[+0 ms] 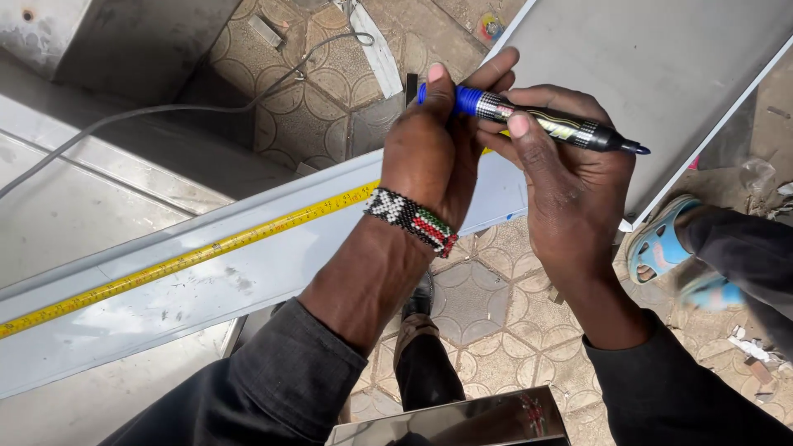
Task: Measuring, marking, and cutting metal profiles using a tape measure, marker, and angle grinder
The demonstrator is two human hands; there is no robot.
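Observation:
My right hand (570, 177) grips a black marker (570, 130) by its barrel, tip pointing right. My left hand (434, 153), with a beaded bracelet on the wrist, pinches the marker's blue cap (462, 100) at the left end. Both hands hover over the end of a long grey metal strip (206, 281). A yellow tape measure (190, 258) lies stretched along that strip, running from the lower left up under my left hand.
A large grey metal sheet (661, 66) lies at the upper right. A grey cable (165, 111) crosses the patterned tile floor. Another person's foot in a blue sandal (661, 244) stands at the right. My own shoe (421, 297) is below the strip.

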